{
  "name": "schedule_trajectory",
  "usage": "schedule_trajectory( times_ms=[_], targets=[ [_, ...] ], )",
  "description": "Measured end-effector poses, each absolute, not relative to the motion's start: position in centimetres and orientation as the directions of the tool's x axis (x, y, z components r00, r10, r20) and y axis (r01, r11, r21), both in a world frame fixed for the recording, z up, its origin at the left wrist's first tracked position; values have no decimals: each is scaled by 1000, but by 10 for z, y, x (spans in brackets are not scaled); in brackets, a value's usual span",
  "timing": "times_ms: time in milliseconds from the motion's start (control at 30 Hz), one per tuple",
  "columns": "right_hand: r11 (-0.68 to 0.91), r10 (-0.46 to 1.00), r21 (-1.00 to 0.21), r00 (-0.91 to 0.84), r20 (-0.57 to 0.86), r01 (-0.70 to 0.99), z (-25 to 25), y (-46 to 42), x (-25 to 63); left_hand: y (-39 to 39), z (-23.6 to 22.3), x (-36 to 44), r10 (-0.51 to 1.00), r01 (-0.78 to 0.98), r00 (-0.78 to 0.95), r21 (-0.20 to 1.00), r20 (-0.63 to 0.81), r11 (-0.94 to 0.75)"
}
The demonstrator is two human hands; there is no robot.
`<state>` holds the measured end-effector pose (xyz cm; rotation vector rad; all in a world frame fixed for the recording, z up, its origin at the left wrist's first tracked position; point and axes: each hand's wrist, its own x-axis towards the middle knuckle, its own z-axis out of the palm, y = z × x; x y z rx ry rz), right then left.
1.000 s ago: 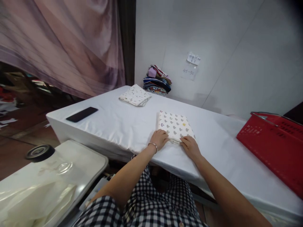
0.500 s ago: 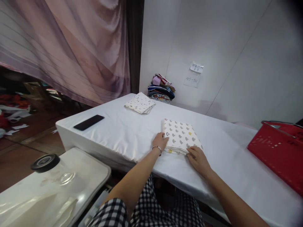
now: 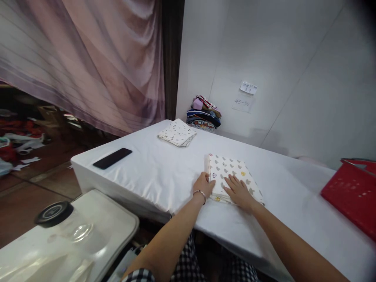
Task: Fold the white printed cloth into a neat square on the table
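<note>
A folded white cloth with a grey heart print [image 3: 232, 172] lies on the white-covered table [image 3: 164, 164] in front of me. My left hand [image 3: 204, 184], with a bracelet on its wrist, curls its fingers round the cloth's near left edge. My right hand [image 3: 238, 190] lies flat on top of the cloth, fingers stretched out.
A second folded white cloth [image 3: 177, 132] lies farther back on the table, and a pile of coloured fabrics [image 3: 204, 113] sits against the wall. A black phone [image 3: 112, 158] rests at the table's left end. A red basket [image 3: 352, 192] stands at the right. A white machine [image 3: 67, 239] is at my lower left.
My right hand has moved from the cloth's near right corner up onto its top. My left hand stays at the left edge. The view has shifted a little.
</note>
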<state>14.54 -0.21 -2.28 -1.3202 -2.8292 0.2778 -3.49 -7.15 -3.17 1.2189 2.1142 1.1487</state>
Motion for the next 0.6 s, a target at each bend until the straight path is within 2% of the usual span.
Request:
schedule_trajectory(
  times_ms=[100,233,333,400,500,600],
  targets=[
    [604,772,-224,-631,-78,765,-15,2,140,-71,-31,-35,858,502,-513,817,16,285],
    [633,764,-270,-642,63,726,4,21,103,-71,-29,-36,868,529,-496,804,33,272],
    [654,754,-256,-642,140,712,8,41,66,-71,-30,-36,879,540,-476,798,27,268],
    [649,759,-213,-638,127,730,3,52,49,-71,-31,-36,887,549,-461,795,31,258],
    [627,776,-145,-630,33,765,-14,62,39,-71,-33,-35,893,576,-446,783,62,234],
    [618,782,-130,-624,-6,775,-23,64,40,-70,-34,-34,903,612,-421,761,82,216]
  ],
)
